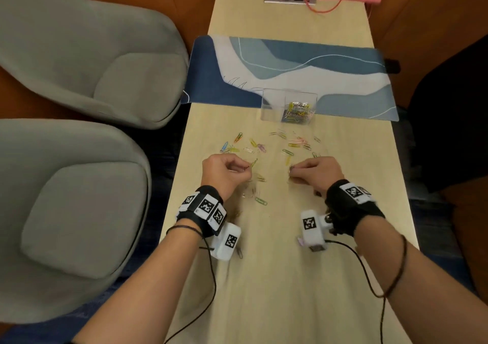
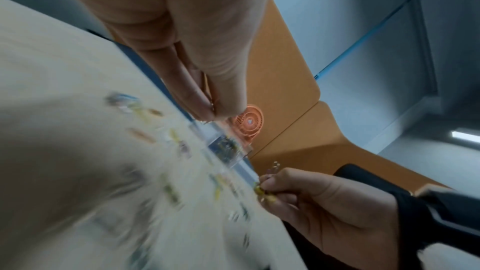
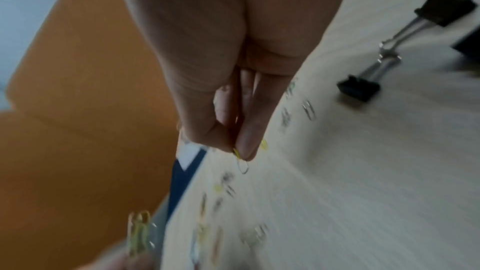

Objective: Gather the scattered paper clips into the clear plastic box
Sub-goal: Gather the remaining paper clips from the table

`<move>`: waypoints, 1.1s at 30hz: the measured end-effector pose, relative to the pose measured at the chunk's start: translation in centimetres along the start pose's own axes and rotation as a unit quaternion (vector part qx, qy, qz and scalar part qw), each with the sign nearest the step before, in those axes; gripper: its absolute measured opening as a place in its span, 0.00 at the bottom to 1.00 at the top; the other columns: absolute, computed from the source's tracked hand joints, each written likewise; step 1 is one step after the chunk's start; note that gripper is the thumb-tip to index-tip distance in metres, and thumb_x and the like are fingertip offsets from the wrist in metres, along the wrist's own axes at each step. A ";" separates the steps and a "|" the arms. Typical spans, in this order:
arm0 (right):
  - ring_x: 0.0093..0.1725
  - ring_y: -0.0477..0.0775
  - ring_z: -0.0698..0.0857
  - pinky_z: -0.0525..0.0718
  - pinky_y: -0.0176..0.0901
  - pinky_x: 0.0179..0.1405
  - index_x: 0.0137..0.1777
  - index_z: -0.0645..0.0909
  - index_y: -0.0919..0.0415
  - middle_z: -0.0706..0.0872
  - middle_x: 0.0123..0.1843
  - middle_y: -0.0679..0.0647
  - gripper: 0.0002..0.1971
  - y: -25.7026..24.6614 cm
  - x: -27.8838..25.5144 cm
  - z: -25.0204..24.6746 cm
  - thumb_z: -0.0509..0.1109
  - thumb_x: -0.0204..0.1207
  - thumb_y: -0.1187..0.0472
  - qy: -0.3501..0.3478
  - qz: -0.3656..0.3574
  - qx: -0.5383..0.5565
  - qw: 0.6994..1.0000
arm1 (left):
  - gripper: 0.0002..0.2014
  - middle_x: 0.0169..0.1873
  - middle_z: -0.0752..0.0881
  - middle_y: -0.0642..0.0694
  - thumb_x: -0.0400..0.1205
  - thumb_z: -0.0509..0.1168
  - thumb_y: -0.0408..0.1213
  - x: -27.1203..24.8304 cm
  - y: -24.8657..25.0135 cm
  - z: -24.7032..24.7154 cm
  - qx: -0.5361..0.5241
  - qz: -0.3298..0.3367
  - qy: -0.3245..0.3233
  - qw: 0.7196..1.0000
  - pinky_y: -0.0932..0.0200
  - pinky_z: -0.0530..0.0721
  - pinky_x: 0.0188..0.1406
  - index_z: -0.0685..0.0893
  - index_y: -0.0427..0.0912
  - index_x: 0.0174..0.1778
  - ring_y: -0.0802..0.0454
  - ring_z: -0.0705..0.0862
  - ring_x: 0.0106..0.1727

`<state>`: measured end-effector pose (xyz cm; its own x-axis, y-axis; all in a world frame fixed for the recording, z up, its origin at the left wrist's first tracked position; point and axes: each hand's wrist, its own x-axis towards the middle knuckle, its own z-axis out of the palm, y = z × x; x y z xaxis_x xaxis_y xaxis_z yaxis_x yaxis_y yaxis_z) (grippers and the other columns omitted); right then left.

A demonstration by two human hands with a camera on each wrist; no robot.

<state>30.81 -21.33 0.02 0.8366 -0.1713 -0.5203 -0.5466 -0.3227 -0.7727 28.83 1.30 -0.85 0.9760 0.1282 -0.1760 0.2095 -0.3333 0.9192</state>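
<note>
The left hand [image 1: 224, 172] pinches a yellow paper clip [image 1: 253, 163] between thumb and fingertips; its long axis slants up and away to the right, with the free end pointing toward the clear plastic box [image 1: 289, 105]. The right hand [image 1: 315, 171] has its fingers curled tight on a small bunch of paper clips [image 2: 265, 189], mostly yellow, with one loop sticking out toward the box; the right wrist view shows a yellow clip hanging lengthwise below the thumb and forefinger.

The scattered paper clips [image 1: 260, 147] lie flat on the light wooden table [image 1: 277, 277] just beyond both hands, pointing every which way, with a few more between and behind the wrists, a green one [image 1: 261, 201] slanted among them. The box stands further ahead, between the hands and slightly toward the right one, at the near edge of a blue patterned mat [image 1: 290, 66], with a heap of clips in its right part.

Two black binder clips [image 3: 389, 54] lie handle to handle near the right wrist.
</note>
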 end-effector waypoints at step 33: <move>0.35 0.41 0.88 0.84 0.25 0.44 0.39 0.91 0.57 0.91 0.35 0.47 0.04 -8.3 14.2 -6.3 0.78 0.66 0.65 0.179 -0.292 -0.055 0.938 | 0.06 0.43 0.91 0.50 0.77 0.73 0.36 17.5 5.5 12.2 0.157 0.326 0.024 0.932 0.54 0.84 0.51 0.92 0.45 0.48 0.53 0.84 0.42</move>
<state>47.47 -26.94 1.32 0.9613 -0.2311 0.1500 -0.0014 -0.5486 -0.8361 47.83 -9.65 -3.12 0.8994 -0.1591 0.4071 -0.4135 -0.6112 0.6748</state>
